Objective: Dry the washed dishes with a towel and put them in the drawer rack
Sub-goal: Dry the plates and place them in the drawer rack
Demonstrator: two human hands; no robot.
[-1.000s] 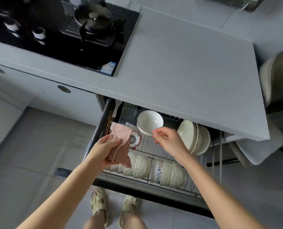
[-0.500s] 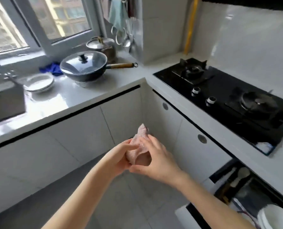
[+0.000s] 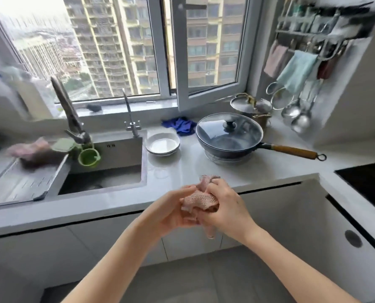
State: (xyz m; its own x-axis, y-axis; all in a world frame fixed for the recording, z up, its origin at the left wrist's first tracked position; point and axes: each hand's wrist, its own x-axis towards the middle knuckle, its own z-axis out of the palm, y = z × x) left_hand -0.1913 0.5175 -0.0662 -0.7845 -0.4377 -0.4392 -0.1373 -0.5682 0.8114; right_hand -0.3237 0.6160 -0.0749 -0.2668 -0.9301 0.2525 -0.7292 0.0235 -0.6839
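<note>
A bunched pink towel (image 3: 200,199) is held between both hands in front of the counter edge. My left hand (image 3: 173,212) grips it from the left and below. My right hand (image 3: 226,207) has its fingers curled over it from the right. A stack of white plates (image 3: 163,143) sits on the white counter (image 3: 269,171) just right of the sink (image 3: 103,171), well beyond the hands. The drawer rack is out of view.
A lidded wok (image 3: 229,136) with a wooden handle stands right of the plates, a blue cloth (image 3: 180,125) behind them. A tap (image 3: 130,119) rises at the sink's back. A green cup (image 3: 89,157) sits in the sink. Ladles and cloths hang at right.
The view swung from the open drawer rack left to the sink counter. My right hand left the bowl in the rack and joined my left hand on the towel.
</note>
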